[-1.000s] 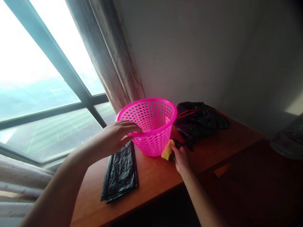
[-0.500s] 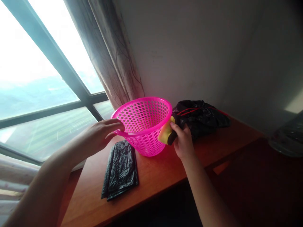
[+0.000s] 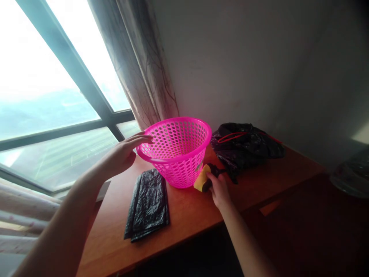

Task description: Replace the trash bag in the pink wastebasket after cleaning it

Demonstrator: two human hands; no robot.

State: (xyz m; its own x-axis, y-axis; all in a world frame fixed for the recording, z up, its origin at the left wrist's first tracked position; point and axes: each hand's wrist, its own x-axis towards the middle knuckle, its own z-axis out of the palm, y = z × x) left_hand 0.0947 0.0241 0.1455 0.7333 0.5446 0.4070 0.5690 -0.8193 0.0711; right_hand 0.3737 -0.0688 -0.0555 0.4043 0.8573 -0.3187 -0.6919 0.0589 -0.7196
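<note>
A pink plastic basket (image 3: 184, 169) with a pattern of holes stands on the wooden table. My left hand (image 3: 122, 152) holds its left rim, with the fingers reaching over the edge and the thumb partly hidden. In my right hand (image 3: 220, 190) is a bunched yellow and black cloth (image 3: 200, 181), pressed against or close beside the lower right wall of the basket; I cannot tell whether it touches. Just left of the basket lies a folded black plastic bag (image 3: 150, 207).
A crumpled black bag with red drawstrings (image 3: 248, 148) lies at the back right of the wooden table (image 3: 184, 215). A curtain (image 3: 144, 65) and window stand on the left, with a grey wall (image 3: 236, 69) behind. Something in clear plastic (image 3: 350, 175) is at the far right.
My right hand has moved down with the cloth, from near the rim to the basket's lower side. My left hand has shifted slightly up along the rim.
</note>
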